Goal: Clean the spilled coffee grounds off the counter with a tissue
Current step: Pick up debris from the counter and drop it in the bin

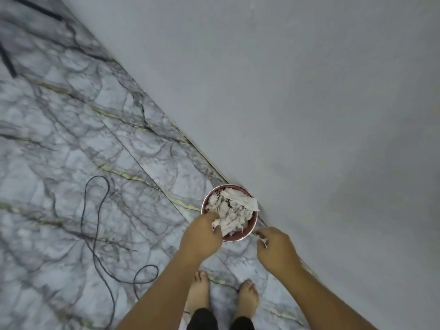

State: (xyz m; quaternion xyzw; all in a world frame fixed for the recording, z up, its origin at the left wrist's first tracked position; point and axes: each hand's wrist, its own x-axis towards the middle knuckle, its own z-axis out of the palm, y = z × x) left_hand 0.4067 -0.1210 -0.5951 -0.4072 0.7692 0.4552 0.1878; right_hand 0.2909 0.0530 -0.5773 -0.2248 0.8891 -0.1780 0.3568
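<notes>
A small round maroon bin [252, 228] stands on the marble floor against the grey wall, filled with crumpled white tissues [232, 210]. My left hand [201, 235] reaches over the bin's near rim, its fingers pinched on a crumpled tissue [220, 226] at the top of the pile. Just right of the bin, my right hand [276, 248] hovers with a small scrap of tissue [263, 241] between its fingertips. The counter and the coffee grounds are out of view.
A grey wall [309, 91] fills the right and top. A thin black cable [100, 234] loops across the veined marble floor [71, 151] on the left. My bare feet [223, 296] stand just below the bin. Dark legs of something [9, 63] show at the top left.
</notes>
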